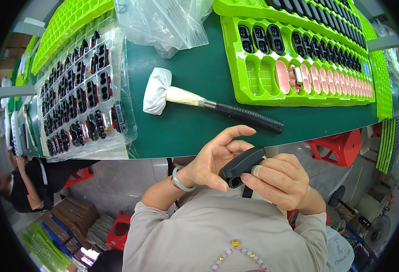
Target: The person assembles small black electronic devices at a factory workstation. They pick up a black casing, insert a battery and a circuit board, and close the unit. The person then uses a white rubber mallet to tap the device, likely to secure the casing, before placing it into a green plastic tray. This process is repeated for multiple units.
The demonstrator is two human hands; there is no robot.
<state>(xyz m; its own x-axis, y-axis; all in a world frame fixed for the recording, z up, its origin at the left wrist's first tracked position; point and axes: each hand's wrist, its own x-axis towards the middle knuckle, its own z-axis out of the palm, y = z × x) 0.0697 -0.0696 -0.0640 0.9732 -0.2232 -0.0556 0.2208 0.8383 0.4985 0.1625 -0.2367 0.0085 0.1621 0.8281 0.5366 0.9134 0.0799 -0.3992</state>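
Observation:
Close to my body, past the table's front edge, I hold a small black oblong case (pixel 242 164) that looks like an earbud charging case. Its smooth lid is tilted up from a lower part with a dark insert. My left hand (pixel 211 161) has its thumb against the case's left end, its fingers curled behind. The fingers of my right hand (pixel 281 179) pinch the right end and the underside. Just beyond my hands, a mallet (pixel 249 117) with a cloth-wrapped white head and a black grip lies on the green table (pixel 177 138).
A lime-green tray (pixel 252 96) with black two-holed inserts and pink shells stands at the far right. At left, a clear blister tray (pixel 129 122) holds black parts. A plastic bag (pixel 163 22) lies at the back. Red stools (pixel 338 147) stand below; another person (pixel 31 181) works at left.

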